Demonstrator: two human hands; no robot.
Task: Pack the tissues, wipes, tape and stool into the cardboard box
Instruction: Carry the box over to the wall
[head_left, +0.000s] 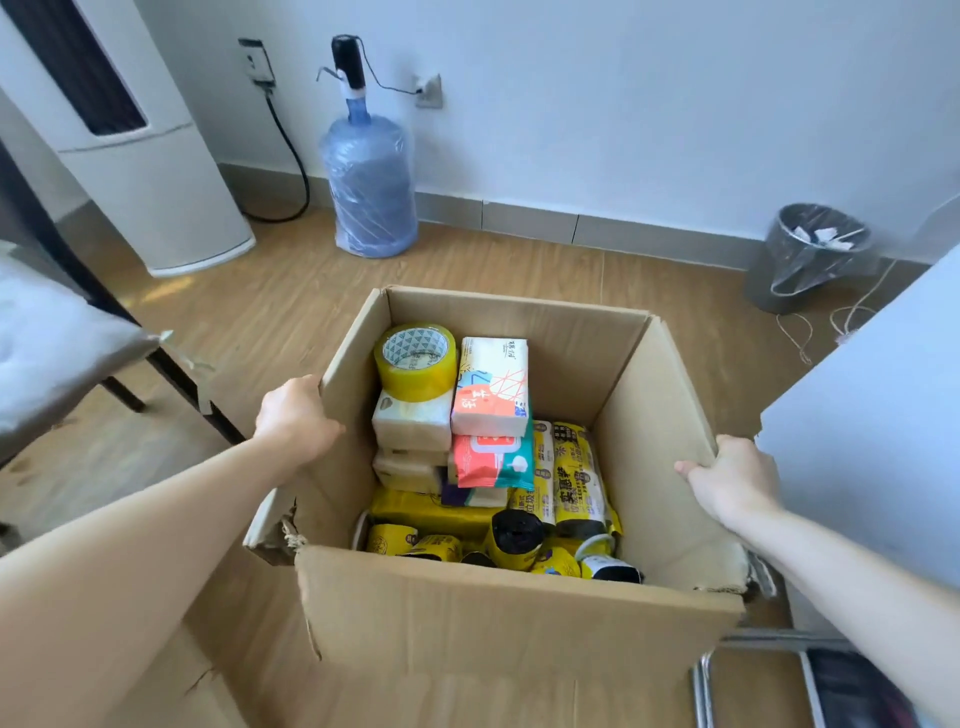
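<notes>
An open cardboard box (519, 618) stands on the wooden floor. My left hand (296, 415) grips its left flap and my right hand (732, 478) grips its right flap. Inside, a yellow tape roll (415, 361) rests on white tissue packs (413, 423). Beside it lies a tissue pack with an orange pattern (491, 387) on top of a red and green wipes pack (491, 462). Yellow packages and rolls (576, 478) fill the bottom. A folded stool with a metal frame (753, 670) lies at the lower right, outside the box.
A blue water jug with a pump (371, 192) stands by the far wall. A white floor appliance (156, 171) is at the left, a bin with a plastic liner (810, 254) at the right. A cushioned chair (57, 338) is at the left, a pale surface (883, 415) at the right.
</notes>
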